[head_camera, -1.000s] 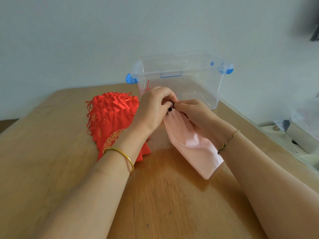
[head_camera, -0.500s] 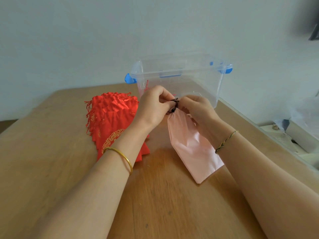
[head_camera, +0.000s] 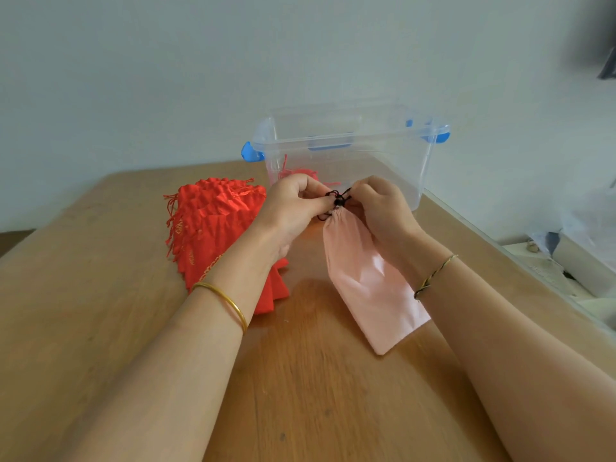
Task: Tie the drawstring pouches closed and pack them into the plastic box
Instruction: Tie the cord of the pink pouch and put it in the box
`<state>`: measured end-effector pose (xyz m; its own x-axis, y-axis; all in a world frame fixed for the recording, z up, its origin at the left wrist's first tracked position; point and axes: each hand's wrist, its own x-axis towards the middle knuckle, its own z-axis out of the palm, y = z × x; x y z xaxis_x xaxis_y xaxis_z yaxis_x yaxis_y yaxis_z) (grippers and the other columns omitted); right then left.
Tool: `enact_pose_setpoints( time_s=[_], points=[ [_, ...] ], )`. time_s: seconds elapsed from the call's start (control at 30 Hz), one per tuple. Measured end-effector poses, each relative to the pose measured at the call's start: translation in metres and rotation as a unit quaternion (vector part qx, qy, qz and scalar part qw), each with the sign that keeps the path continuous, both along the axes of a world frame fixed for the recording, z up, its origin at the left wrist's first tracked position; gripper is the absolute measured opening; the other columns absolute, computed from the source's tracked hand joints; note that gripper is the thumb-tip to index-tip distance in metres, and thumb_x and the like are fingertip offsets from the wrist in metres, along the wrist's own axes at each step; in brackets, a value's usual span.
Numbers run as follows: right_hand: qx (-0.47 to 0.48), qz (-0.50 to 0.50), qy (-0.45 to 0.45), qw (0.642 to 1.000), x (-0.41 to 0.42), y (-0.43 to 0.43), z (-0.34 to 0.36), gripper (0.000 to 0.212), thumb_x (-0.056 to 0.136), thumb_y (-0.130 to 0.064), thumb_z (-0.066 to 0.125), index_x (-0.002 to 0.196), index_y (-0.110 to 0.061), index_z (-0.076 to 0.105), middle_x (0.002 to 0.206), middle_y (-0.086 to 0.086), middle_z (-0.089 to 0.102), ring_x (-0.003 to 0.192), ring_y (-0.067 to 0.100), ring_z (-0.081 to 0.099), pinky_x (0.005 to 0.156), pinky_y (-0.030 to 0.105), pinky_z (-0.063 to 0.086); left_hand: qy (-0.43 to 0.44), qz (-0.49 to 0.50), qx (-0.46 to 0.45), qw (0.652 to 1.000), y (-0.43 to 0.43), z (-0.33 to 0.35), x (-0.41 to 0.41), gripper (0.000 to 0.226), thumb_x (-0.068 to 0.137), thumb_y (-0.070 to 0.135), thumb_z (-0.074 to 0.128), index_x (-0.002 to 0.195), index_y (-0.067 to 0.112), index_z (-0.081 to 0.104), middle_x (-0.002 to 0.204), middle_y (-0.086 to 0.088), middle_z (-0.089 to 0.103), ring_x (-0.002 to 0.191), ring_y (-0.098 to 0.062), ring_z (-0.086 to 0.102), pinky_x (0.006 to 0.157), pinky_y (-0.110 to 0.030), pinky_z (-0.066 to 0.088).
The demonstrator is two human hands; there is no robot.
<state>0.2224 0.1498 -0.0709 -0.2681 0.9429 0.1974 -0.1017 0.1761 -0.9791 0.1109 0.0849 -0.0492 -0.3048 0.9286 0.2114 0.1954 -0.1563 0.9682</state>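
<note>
Left hand (head_camera: 293, 211) & right hand (head_camera: 383, 211) each pinch the black cord (head_camera: 337, 199) at the gathered neck of the pink pouch (head_camera: 370, 285), just in front of the plastic box (head_camera: 366, 139). Risk: thin cord slips w/ uneven pull, so the knot ends up loose & the neck reopens.

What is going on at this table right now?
A person is tying a pink pouch closed on the wooden table. The left hand and the right hand both pinch its black drawstring at the gathered mouth. A pile of red pouches lies to the left. The clear plastic box behind holds at least one red pouch.
</note>
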Motion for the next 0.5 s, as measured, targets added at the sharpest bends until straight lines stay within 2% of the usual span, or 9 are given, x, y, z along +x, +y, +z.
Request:
enact_pose_setpoints(
  time_s=[0.07, 0.1, 0.17, 0.23, 0.3, 0.37, 0.43, 0.5],
  points=[
    [0.07, -0.046, -0.081, 0.993, 0.0008, 0.0003, -0.0006, 0.014, 0.085, -0.005, 0.044, 0.073, -0.009, 0.049, 0.07, 0.006, 0.054, 0.07, 0.02, 0.05, 0.063, 0.037, 0.042, -0.044, -0.002, -0.017, 0.999, 0.0001, 0.0003, 0.0004, 0.016, 0.083, -0.003, 0.062, 0.073, 0.009, 0.057, 0.065, -0.003, 0.06, 0.052, -0.007, 0.054, 0.055, -0.019, 0.046],
    [0.08, -0.055, -0.094, 0.991, 0.0008, -0.0002, -0.0003, 0.012, 0.085, -0.005, 0.043, 0.075, -0.008, 0.049, 0.071, 0.007, 0.053, 0.069, 0.02, 0.049, 0.062, 0.034, 0.04, -0.063, -0.005, -0.027, 0.998, 0.0005, 0.0007, 0.0006, 0.015, 0.084, -0.002, 0.061, 0.074, 0.009, 0.057, 0.065, -0.004, 0.06, 0.053, -0.008, 0.055, 0.056, -0.019, 0.046],
    [0.056, -0.037, -0.058, 0.996, 0.0, -0.0014, 0.0009, 0.01, 0.084, -0.006, 0.044, 0.076, -0.008, 0.049, 0.072, 0.011, 0.054, 0.07, 0.022, 0.051, 0.064, 0.036, 0.041, -0.091, -0.006, -0.041, 0.995, 0.0013, 0.0019, 0.0008, 0.014, 0.085, -0.002, 0.058, 0.076, 0.008, 0.056, 0.067, -0.006, 0.059, 0.052, -0.007, 0.053, 0.053, -0.017, 0.045],
    [-0.008, 0.017, 0.024, 1.0, -0.0003, -0.0048, 0.003, 0.016, 0.087, -0.002, 0.044, 0.072, -0.008, 0.048, 0.068, 0.011, 0.053, 0.064, 0.021, 0.053, 0.063, 0.035, 0.043, -0.117, -0.001, -0.045, 0.992, 0.0013, 0.0036, 0.0008, 0.015, 0.086, -0.004, 0.055, 0.076, 0.007, 0.054, 0.066, -0.007, 0.057, 0.046, -0.005, 0.051, 0.049, -0.014, 0.044],
    [-0.02, 0.027, 0.029, 0.999, -0.0005, -0.0069, 0.0035, 0.019, 0.09, 0.0, 0.043, 0.073, -0.008, 0.047, 0.065, 0.007, 0.05, 0.059, 0.017, 0.049, 0.058, 0.029, 0.041, -0.137, 0.0, -0.044, 0.99, 0.0007, 0.0046, 0.0009, 0.016, 0.086, -0.005, 0.054, 0.075, 0.007, 0.053, 0.064, -0.008, 0.056, 0.044, -0.005, 0.052, 0.048, -0.014, 0.045],
    [0.07, -0.016, -0.08, 0.994, 0.0007, -0.0061, 0.0026, 0.012, 0.089, -0.002, 0.043, 0.079, -0.007, 0.047, 0.068, 0.001, 0.047, 0.062, 0.013, 0.044, 0.057, 0.025, 0.036, -0.155, -0.001, -0.042, 0.987, 0.0, 0.0045, 0.0018, 0.017, 0.086, -0.005, 0.054, 0.074, 0.007, 0.054, 0.061, -0.006, 0.058, 0.046, -0.006, 0.055, 0.05, -0.016, 0.047],
    [0.171, -0.045, -0.195, 0.965, 0.0005, -0.0054, 0.0015, 0.008, 0.088, -0.003, 0.04, 0.084, -0.008, 0.045, 0.07, -0.004, 0.044, 0.065, 0.012, 0.041, 0.055, 0.022, 0.032, -0.178, 0.002, -0.034, 0.983, -0.0003, 0.005, 0.002, 0.019, 0.086, -0.006, 0.054, 0.072, 0.006, 0.053, 0.053, -0.003, 0.06, 0.045, -0.007, 0.055, 0.049, -0.017, 0.048],
    [0.215, -0.05, -0.255, 0.941, 0.0009, -0.0032, -0.0009, 0.009, 0.088, -0.001, 0.039, 0.088, -0.008, 0.045, 0.07, -0.008, 0.042, 0.07, 0.015, 0.042, 0.055, 0.026, 0.028, -0.216, 0.009, -0.023, 0.976, 0.0002, 0.006, -0.0001, 0.02, 0.086, -0.008, 0.053, 0.071, 0.006, 0.052, 0.053, -0.004, 0.058, 0.045, -0.008, 0.053, 0.045, -0.016, 0.045]
  ],
)
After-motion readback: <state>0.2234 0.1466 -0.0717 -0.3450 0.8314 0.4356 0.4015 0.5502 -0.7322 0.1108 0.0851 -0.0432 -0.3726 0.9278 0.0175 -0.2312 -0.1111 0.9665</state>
